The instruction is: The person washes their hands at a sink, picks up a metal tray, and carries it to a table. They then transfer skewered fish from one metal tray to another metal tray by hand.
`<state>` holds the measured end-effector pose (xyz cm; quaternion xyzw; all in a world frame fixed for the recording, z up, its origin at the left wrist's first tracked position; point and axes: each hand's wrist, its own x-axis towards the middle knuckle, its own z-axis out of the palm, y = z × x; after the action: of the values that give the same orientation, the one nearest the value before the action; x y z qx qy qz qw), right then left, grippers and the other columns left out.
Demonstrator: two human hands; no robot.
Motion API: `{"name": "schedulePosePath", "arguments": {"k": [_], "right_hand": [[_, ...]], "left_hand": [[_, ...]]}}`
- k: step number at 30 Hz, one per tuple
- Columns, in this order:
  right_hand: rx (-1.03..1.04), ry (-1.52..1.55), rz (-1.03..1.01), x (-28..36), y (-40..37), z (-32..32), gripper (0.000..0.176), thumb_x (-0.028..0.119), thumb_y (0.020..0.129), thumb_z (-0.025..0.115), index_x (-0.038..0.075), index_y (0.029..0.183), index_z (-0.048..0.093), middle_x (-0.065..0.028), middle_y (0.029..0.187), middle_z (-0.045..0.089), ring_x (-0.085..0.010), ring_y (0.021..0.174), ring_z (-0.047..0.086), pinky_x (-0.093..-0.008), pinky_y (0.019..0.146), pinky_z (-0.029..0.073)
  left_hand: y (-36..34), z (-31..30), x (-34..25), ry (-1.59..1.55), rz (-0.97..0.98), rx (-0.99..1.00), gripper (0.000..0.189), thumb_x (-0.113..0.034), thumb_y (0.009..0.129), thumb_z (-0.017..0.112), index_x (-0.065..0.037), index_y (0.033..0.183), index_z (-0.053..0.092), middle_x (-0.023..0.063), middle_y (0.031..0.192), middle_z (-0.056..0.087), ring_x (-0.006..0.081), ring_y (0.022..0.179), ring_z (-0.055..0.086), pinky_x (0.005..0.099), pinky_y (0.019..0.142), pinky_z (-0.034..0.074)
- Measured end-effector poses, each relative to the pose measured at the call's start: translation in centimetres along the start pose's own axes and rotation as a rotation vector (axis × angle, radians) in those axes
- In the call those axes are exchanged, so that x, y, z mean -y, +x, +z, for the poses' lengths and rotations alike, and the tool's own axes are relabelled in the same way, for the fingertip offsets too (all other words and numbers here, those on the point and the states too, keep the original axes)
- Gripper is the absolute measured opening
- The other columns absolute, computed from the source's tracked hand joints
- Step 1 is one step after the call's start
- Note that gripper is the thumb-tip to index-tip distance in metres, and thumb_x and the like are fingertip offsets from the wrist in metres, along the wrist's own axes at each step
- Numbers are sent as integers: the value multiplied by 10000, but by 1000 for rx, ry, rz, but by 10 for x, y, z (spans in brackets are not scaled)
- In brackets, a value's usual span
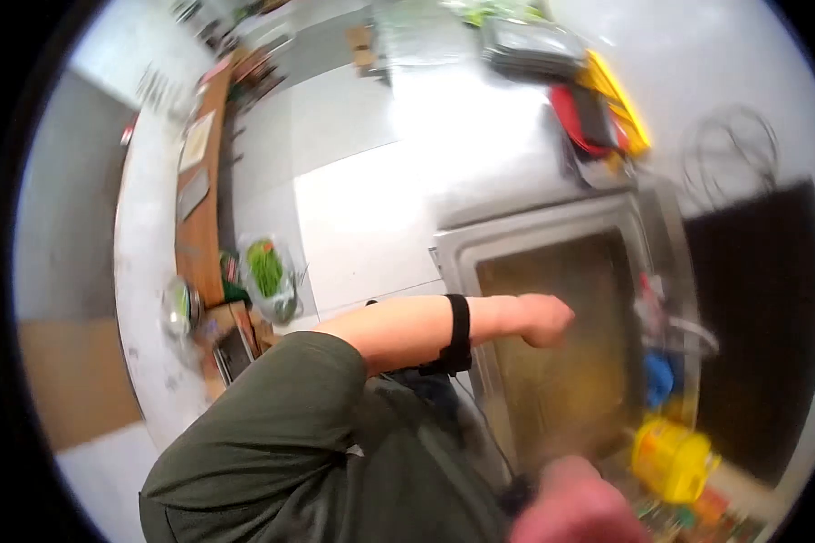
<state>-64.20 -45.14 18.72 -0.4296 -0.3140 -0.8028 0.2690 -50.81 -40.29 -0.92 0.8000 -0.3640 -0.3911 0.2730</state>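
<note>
My left hand (547, 319) is closed in a fist over the left part of a steel sink (469, 262), and nothing shows in its fingers. A black strap (460, 326) goes around that forearm. My right hand (575, 507) is a pink blur at the bottom, near the sink's lower edge; its fingers cannot be made out. The basin holds brownish, cloudy water (566, 371). Right of my right hand is a yellow container (672, 460), with a blue item (658, 380) just above it.
A steel counter (489, 154) extends beyond the sink, bearing a stack of dark trays (532, 50) and a red and yellow item (598, 109). A dark mat (756, 326) lies at the right. Bagged green vegetables (264, 268) are at the left, near a wooden shelf (210, 181).
</note>
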Motion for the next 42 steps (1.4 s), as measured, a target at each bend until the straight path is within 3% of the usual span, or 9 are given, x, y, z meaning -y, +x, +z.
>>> {"name": "schedulePosePath", "arguments": {"k": [4, 8, 9, 14, 22, 34, 36, 40, 42], "right_hand": [[-245, 133, -287, 16, -22, 75, 333, 245, 951, 443, 43, 1210, 499, -65, 1276, 513, -207, 1185, 488, -434, 1020, 372], [448, 825, 704, 46, -95, 52, 189, 199, 901, 496, 48, 1012, 478, -142, 872, 538, -221, 795, 544, -362, 725, 460], [845, 256, 128, 66, -84, 110, 208, 155, 902, 492, 14, 1039, 427, -161, 900, 533, -245, 810, 565, -361, 701, 490], [1225, 617, 840, 84, -160, 158, 230, 69, 865, 578, -17, 1068, 515, -125, 997, 538, -224, 810, 538, -343, 743, 466], [1992, 772, 486, 163, -296, 232, 193, 104, 840, 633, -4, 998, 609, -166, 850, 617, -280, 740, 619, -352, 689, 499], [2484, 737, 583, 165, -494, 347, 387, 288, 825, 622, -31, 1045, 625, -202, 950, 671, -338, 885, 650, -385, 807, 496], [2475, 718, 766, 165, -512, 368, 387, 284, 820, 621, -42, 1029, 629, -197, 927, 675, -305, 842, 665, -376, 781, 505], [2566, 701, 814, 149, -571, 385, 375, 270, 822, 615, -56, 1007, 630, -188, 891, 678, -244, 779, 669, -364, 754, 511], [2613, 638, 942, 164, -560, 408, 360, 256, 823, 616, -69, 977, 634, -188, 872, 680, -208, 751, 654, -352, 707, 509]], "left_hand": [[-53, -28, 34, -193, -35, -223, 476, -346, 845, 611, -5, 1172, 554, 201, 1129, 596, 365, 1077, 547, 460, 903, 443], [-134, -51, 91, -223, -146, -415, 458, -339, 843, 612, -10, 1158, 566, 203, 1096, 617, 370, 1046, 566, 456, 878, 456], [-156, -53, 110, -259, -163, -513, 455, -336, 841, 612, -11, 1156, 569, 204, 1094, 618, 369, 1046, 568, 453, 879, 457], [-276, -52, 200, -441, -241, -880, 431, -329, 820, 621, -6, 1103, 594, 205, 1045, 628, 371, 1011, 579, 447, 860, 461], [-479, -21, 294, -655, -550, -1169, 365, -281, 778, 622, -4, 1016, 630, 205, 968, 645, 365, 941, 606, 444, 827, 480], [-652, 292, 321, -836, -1943, -1319, 375, -331, 876, 472, -25, 990, 658, 220, 963, 646, 352, 899, 631, 437, 754, 500], [-645, 420, 308, -715, -2105, -731, 352, -204, 887, 423, 15, 1052, 642, 225, 1043, 638, 337, 978, 617, 424, 822, 492], [-631, 481, 267, -1923, -2090, -2108, 404, -283, 889, 546, 50, 1116, 576, 143, 971, 630, 247, 797, 577, 381, 663, 441], [-601, 554, 275, -1494, -2462, -1830, 359, -281, 886, 569, 38, 1050, 581, 105, 821, 580, 229, 675, 517, 382, 565, 385]]}}
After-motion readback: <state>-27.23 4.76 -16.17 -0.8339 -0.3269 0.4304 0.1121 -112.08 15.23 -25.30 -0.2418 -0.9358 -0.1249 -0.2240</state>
